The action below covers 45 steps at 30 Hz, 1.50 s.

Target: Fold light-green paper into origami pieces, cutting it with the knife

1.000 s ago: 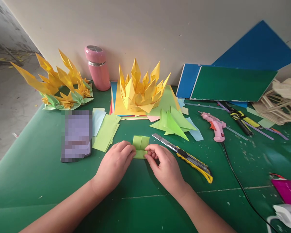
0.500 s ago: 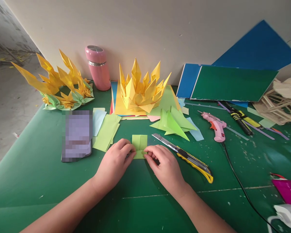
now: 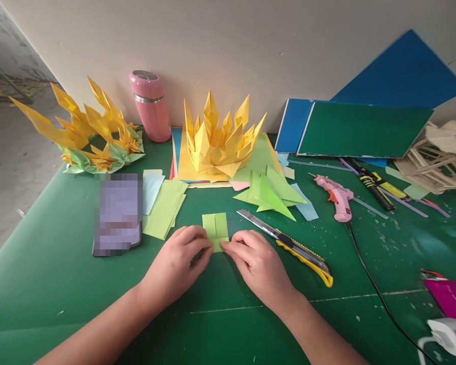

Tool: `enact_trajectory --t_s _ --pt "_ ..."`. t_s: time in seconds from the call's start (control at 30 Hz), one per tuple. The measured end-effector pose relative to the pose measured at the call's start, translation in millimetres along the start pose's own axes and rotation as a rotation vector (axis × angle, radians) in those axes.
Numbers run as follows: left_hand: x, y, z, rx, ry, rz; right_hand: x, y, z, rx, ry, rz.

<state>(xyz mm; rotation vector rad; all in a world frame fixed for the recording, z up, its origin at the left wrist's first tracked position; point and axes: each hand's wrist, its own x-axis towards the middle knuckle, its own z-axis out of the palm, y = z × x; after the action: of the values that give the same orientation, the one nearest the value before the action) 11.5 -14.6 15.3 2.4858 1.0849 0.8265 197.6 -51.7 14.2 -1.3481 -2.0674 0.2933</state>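
Note:
A small green folded paper [image 3: 215,226] lies on the table between my hands, with a crease down its middle and a band folded along its near edge. My left hand [image 3: 179,259] is closed, thumb and forefinger pinching the paper's near left corner. On the near right side, my right hand [image 3: 257,257] has its fingers pressed together on the folded band. A yellow utility knife [image 3: 300,250] with its blade out lies just right of my right hand. Green paper strips [image 3: 163,210] lie beyond my left hand, and folded green paper pieces [image 3: 269,195] sit further back.
A yellow paper lotus [image 3: 220,144] stands on stacked paper sheets near the wall. To the left are a paper crown [image 3: 99,137], a pink flask [image 3: 152,109] and a phone [image 3: 119,213]. A pink glue gun [image 3: 340,200] lies right, its black cord [image 3: 368,284] running toward the front.
My right fingers have shifted inward along the near fold of the green paper, from its edge toward the middle. The left hand keeps its pinch. The whole view has shifted slightly.

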Motion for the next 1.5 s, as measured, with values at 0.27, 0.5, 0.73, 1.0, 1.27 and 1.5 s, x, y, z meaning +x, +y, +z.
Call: enact_trajectory --t_s 0.27,0.5,0.73,1.0,1.27,1.5 --pt "-5.9 3.5 -7.2 0.110 -0.059 0.111 0.6 0.5 -0.7 -0.024 -0.015 -0.008" --pt "-4.8 2.7 -8.0 0.146 -0.071 0.083 1.1 0.1 -0.5 -0.032 -0.021 -0.008" --pt "-3.1 2.0 -9.1 0.127 -0.100 0.097 -1.0 1.6 -0.3 -0.077 -0.023 -0.033" --pt "-1.9 2.9 -9.2 0.117 -0.109 0.093 -0.4 0.1 -1.7 -0.081 -0.041 -0.039" --pt "-1.7 -2.4 -8.0 0.036 -0.134 0.088 -0.8 0.6 -1.6 -0.075 -0.027 -0.099" --pt "2.0 -8.6 -10.8 -0.101 -0.201 0.044 -2.4 2.7 -2.9 -0.115 -0.047 -0.173"
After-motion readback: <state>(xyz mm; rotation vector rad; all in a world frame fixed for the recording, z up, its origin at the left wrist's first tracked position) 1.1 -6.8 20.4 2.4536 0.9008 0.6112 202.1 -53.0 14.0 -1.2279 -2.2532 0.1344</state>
